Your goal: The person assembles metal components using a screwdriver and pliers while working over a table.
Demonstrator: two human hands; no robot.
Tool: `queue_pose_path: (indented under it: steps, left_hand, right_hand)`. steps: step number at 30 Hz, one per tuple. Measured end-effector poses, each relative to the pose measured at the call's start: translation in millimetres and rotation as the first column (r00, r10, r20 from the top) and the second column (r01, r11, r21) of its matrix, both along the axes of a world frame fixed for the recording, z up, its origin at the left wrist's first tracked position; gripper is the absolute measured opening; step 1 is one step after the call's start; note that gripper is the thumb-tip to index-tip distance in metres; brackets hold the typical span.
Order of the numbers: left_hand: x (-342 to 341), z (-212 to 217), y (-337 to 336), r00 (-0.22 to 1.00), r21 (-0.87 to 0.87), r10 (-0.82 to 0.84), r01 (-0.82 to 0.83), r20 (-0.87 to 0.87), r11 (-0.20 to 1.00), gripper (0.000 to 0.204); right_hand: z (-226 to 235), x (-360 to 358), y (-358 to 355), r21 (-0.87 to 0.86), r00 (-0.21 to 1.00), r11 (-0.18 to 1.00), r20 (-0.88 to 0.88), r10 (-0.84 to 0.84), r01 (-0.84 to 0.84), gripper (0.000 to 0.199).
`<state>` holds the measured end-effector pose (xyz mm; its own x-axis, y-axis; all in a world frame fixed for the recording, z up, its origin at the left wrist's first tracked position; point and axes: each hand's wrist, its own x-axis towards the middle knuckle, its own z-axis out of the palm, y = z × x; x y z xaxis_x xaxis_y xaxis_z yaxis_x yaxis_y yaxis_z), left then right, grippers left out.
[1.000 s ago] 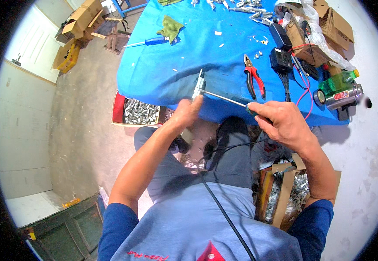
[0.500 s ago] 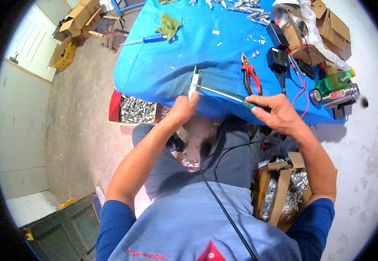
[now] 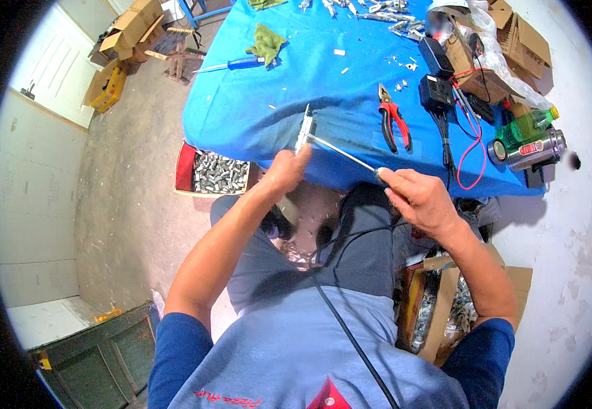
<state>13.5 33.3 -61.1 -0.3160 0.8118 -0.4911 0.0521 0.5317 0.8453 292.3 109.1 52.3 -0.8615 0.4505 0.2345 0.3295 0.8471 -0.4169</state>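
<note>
My left hand [image 3: 287, 170] is closed round the lower end of a slim silvery metal part [image 3: 305, 129], whose narrow pointed tip aims away from me above the table's near edge. My right hand [image 3: 420, 203] grips a screwdriver [image 3: 345, 153] by its handle, mostly hidden in the fingers. The long thin shaft slants up to the left, and its tip meets the side of the metal part just above my left fingers. Pliers with red and black handles [image 3: 392, 119] lie on the blue-covered table [image 3: 241, 112], beyond my right hand.
A blue screwdriver [image 3: 245, 63] and green rag [image 3: 266, 45] lie at the table's far left, with silvery parts [image 3: 405, 26] at the back. Black adapters [image 3: 435, 92], a green bottle [image 3: 527, 127] and a steel flask [image 3: 538, 150] stand right. Below sits a box of metal pieces [image 3: 219, 173].
My right hand has come lower and nearer to me, so the screwdriver slants more steeply, its tip still at the metal part. My left hand keeps its hold. The view has shifted slightly.
</note>
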Motion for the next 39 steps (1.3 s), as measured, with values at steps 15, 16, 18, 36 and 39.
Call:
queue_pose_path:
  steps: [15, 16, 18, 36, 39]
  left_hand:
    - [-1, -7, 1, 1.000, 0.001, 0.012, -0.012, -0.003, 1.000, 0.053]
    - [-1, -5, 0, 1.000, 0.002, 0.017, -0.017, 0.007, 1.000, 0.053]
    - [-1, 0, 0, 0.999, 0.000, 0.024, -0.024, 0.024, 1.000, 0.053]
    - [7, 7, 7, 0.996, 0.053, 0.049, -0.045, -0.069, 0.998, 0.052]
    - [-2, -2, 4, 0.999, 0.010, 0.040, -0.041, 0.020, 0.999, 0.052]
  right_hand:
    - [-14, 1, -15, -0.152, 0.986, 0.976, -0.032, -0.165, 0.159, 0.032]
    - [-11, -2, -17, -0.086, 0.989, 0.986, -0.025, -0.145, 0.143, 0.032]
    - [-7, -5, -19, 0.048, 0.994, 0.993, -0.006, -0.108, 0.108, 0.031]
    - [-46, -4, -17, -0.993, 0.877, 0.004, 0.105, -0.469, 0.121, 0.037]
    - [-60, -7, -27, -0.952, 0.885, 0.267, 0.011, -0.465, 0.152, 0.035]
